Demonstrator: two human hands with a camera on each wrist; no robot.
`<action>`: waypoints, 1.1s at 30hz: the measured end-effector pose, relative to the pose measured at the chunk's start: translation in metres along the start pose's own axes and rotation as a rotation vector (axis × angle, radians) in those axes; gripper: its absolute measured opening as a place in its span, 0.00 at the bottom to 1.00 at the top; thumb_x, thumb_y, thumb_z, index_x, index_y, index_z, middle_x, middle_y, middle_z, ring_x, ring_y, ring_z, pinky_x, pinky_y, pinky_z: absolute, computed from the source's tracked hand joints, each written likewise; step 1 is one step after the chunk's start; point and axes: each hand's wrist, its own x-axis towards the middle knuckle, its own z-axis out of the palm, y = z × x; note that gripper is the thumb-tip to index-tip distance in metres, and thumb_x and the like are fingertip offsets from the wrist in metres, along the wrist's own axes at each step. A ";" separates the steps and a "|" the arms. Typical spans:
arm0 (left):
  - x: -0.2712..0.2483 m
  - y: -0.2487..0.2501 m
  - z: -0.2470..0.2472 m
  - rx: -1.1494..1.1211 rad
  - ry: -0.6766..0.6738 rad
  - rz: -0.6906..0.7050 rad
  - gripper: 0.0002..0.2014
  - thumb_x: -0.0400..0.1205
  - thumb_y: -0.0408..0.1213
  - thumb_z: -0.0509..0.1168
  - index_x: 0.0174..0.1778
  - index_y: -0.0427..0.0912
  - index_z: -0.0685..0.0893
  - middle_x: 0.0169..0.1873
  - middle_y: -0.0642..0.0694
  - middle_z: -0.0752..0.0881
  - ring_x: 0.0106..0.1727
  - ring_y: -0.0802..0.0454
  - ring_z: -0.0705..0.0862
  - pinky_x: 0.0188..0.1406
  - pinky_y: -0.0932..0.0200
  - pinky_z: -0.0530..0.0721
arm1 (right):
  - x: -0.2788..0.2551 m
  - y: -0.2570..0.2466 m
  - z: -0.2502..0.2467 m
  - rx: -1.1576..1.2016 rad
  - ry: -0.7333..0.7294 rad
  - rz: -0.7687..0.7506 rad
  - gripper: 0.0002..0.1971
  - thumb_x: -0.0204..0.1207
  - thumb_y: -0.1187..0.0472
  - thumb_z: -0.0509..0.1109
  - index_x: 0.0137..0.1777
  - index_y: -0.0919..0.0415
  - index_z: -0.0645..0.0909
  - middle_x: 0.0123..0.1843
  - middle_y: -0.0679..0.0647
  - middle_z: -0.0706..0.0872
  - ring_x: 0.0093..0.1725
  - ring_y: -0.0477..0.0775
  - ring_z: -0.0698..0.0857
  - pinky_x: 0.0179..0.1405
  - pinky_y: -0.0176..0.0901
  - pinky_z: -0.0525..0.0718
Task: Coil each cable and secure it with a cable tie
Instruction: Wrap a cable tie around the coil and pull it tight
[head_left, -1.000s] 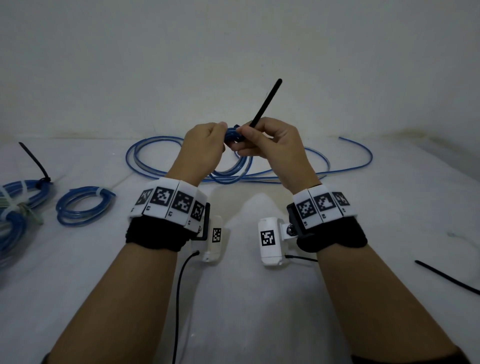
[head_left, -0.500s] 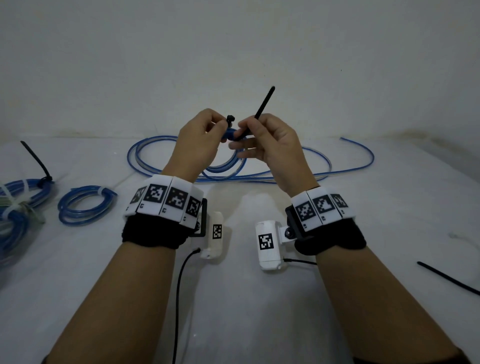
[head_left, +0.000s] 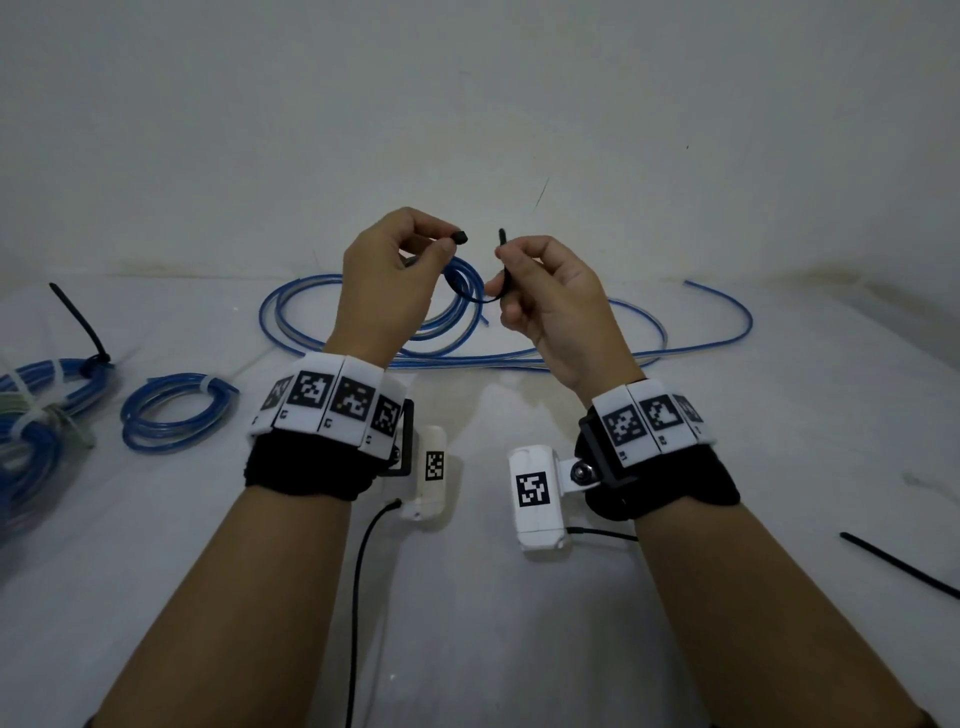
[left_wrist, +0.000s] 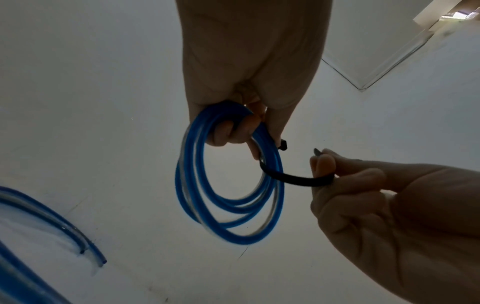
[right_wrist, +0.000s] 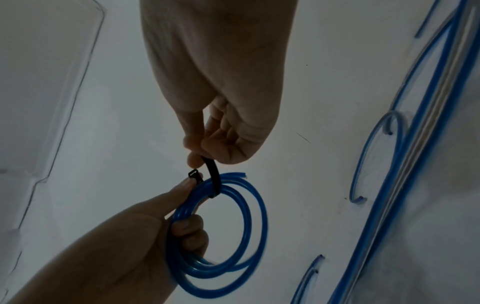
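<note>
A small coil of blue cable (head_left: 464, 285) (left_wrist: 228, 185) (right_wrist: 233, 226) hangs from my left hand (head_left: 400, 270) (left_wrist: 239, 127) (right_wrist: 166, 205), whose fingers curl round its top above the table. A black cable tie (head_left: 493, 296) (left_wrist: 293, 176) (right_wrist: 214, 176) loops under the coil's strands. Its head (head_left: 460, 237) (left_wrist: 283, 145) (right_wrist: 194, 173) sticks up at my left thumb and forefinger. My right hand (head_left: 540, 286) (left_wrist: 363, 195) (right_wrist: 215, 139) pinches the tie's tail end, its tip (head_left: 502, 235) pointing up a short gap right of the head.
A long loose blue cable (head_left: 597, 338) sprawls on the white table (head_left: 779, 467) behind my hands. Tied blue coils (head_left: 171, 410) lie at the left, one with a black tie tail (head_left: 78, 322) sticking up. A spare black tie (head_left: 898, 564) lies at the right edge.
My hands rose and drew slightly apart. The tie's long tail, which stuck up past my right fingers, now bends under the coil with only a short tip showing, and the head stands clear.
</note>
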 end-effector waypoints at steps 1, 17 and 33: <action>0.000 0.001 0.001 0.001 -0.004 0.010 0.08 0.80 0.32 0.65 0.42 0.52 0.84 0.36 0.61 0.84 0.37 0.63 0.82 0.38 0.62 0.80 | 0.000 0.000 0.000 -0.032 -0.003 0.003 0.03 0.81 0.65 0.65 0.47 0.61 0.78 0.30 0.53 0.85 0.22 0.46 0.74 0.27 0.35 0.76; -0.001 -0.001 0.007 0.087 -0.028 0.075 0.07 0.79 0.32 0.65 0.43 0.49 0.85 0.36 0.62 0.83 0.35 0.68 0.80 0.36 0.76 0.73 | 0.001 0.004 0.001 -0.115 -0.008 0.033 0.05 0.80 0.66 0.65 0.51 0.63 0.82 0.29 0.55 0.83 0.22 0.45 0.71 0.26 0.35 0.71; 0.001 0.002 0.002 0.160 -0.099 0.121 0.03 0.80 0.32 0.67 0.45 0.42 0.86 0.39 0.54 0.81 0.37 0.64 0.78 0.37 0.76 0.73 | 0.003 0.009 0.005 0.008 0.040 0.041 0.03 0.79 0.67 0.66 0.49 0.61 0.81 0.27 0.53 0.83 0.21 0.43 0.73 0.26 0.32 0.73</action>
